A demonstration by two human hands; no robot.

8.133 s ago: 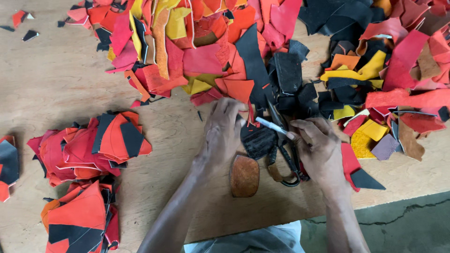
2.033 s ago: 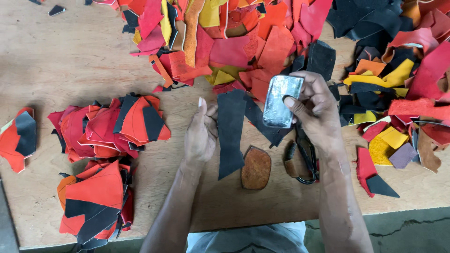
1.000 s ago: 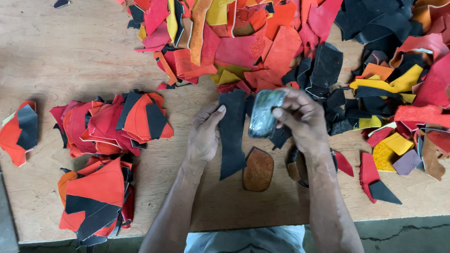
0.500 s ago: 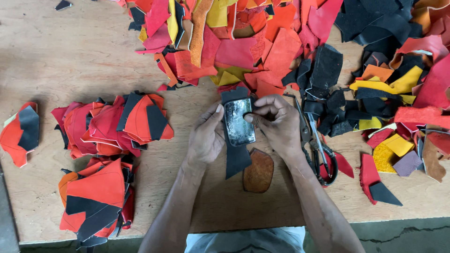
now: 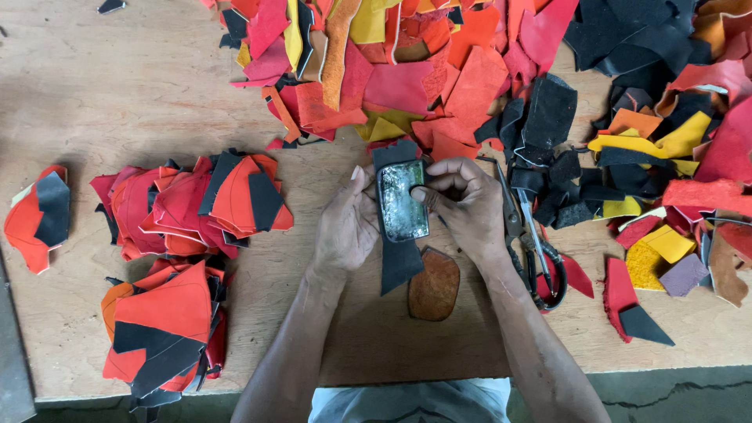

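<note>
Metal template (image 5: 403,200) on black leather piece (image 5: 399,258), between hands: left hand (image 5: 345,223) steadies edge, right hand (image 5: 464,205) pinches it.

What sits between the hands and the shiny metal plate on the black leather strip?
Nothing visible. The left hand and right hand both already touch the shiny rounded metal plate, which lies flat on the long black leather strip.

Rounded-rectangular metal template (image 5: 403,200), scuffed and shiny, lying flat and lengthwise upon a long black leather piece (image 5: 399,262) whose pointed end runs toward 6 o'clock; apparently a cutting pattern, though its surface detail is unclear.
</note>
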